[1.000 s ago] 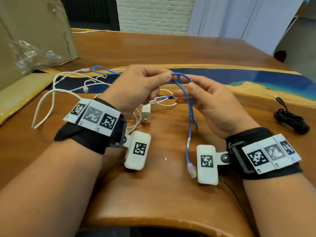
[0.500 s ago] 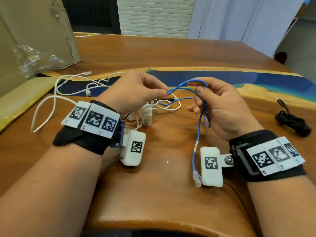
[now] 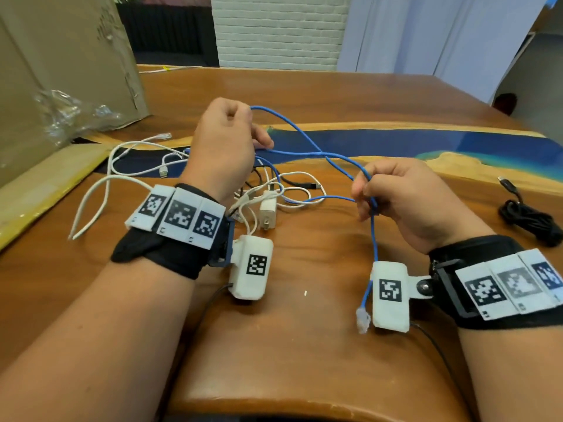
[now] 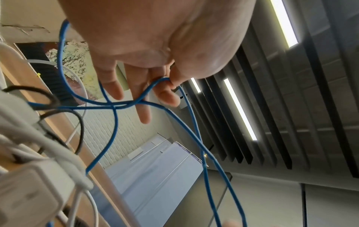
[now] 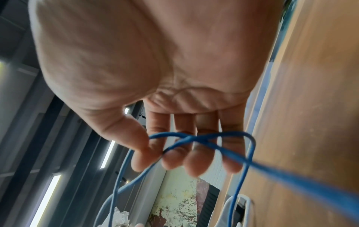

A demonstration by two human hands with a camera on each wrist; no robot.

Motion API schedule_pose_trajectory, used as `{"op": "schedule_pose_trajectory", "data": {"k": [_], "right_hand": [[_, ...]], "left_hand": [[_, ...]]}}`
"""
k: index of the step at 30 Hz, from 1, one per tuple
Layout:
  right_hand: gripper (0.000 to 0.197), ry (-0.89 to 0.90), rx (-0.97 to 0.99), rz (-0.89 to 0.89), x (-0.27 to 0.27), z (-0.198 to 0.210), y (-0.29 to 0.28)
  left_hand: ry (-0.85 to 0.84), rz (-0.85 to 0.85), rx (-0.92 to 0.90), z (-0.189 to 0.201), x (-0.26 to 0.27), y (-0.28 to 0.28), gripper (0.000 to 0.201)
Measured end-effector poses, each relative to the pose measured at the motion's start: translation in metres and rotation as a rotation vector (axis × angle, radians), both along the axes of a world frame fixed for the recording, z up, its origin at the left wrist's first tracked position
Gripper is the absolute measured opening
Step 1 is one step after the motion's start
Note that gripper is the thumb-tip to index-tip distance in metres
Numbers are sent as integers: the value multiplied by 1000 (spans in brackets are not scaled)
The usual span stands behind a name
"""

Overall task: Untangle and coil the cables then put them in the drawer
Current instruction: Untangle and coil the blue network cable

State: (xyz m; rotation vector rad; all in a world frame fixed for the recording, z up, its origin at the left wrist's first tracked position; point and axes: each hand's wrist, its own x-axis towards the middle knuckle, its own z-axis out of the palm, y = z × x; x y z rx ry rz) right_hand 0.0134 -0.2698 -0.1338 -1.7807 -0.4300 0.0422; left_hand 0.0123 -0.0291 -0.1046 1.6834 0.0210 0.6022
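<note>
A thin blue cable (image 3: 307,141) stretches in crossing loops between both hands above the wooden table (image 3: 304,345). My left hand (image 3: 225,138) is raised and pinches a bend of the blue cable (image 4: 161,80) between thumb and fingers. My right hand (image 3: 393,196) pinches the blue cable (image 5: 194,138) lower down; its clear plug (image 3: 363,319) hangs below the wrist. A tangle of white cables (image 3: 128,166), a black cable (image 3: 300,182) and a white charger (image 3: 268,213) lies on the table under the left hand.
A coiled black cable (image 3: 530,219) lies at the table's right edge. A cardboard box (image 3: 61,71) with clear plastic wrap (image 3: 73,114) stands at the back left. A blue resin strip (image 3: 426,141) runs across the table.
My left hand rose and moved away to the left, drawing the blue cable out in longer loops. My right hand dropped slightly, still holding the cable.
</note>
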Motion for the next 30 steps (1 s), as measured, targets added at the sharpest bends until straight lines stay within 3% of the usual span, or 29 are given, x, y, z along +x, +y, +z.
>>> {"op": "schedule_pose_trajectory", "data": {"k": [3,6,9,12,16,19,22,24,29,30], "right_hand": [[31,-27,-33,-49,4,-2,-8],[45,-53,-55,-236,13,-5,-16],[51,125,256,-362,21,-4,-21],[41,314,549,-406,18,4,-22],[13,320,533,-377,14,7,-22],[31,272,509,-218,9,8,-22],[31,260,654,-23,1,13,-21],[30,275,738,15,-2,16,-21],[40,417,1050,-222,12,11,-39],[40,447,1116,-295,16,9,-44]], "left_hand": [[-93,124,-125,5,6,10,19],[-162,184,-300,11,10,33,19],[-122,163,-295,13,8,39,20],[-65,138,-249,15,4,36,21],[-38,147,-205,15,3,34,19],[-59,151,-171,14,5,30,14],[-43,147,-123,12,7,29,14],[-29,161,-134,10,8,31,15],[32,284,-228,12,16,68,12],[17,306,-274,15,15,74,20]]}}
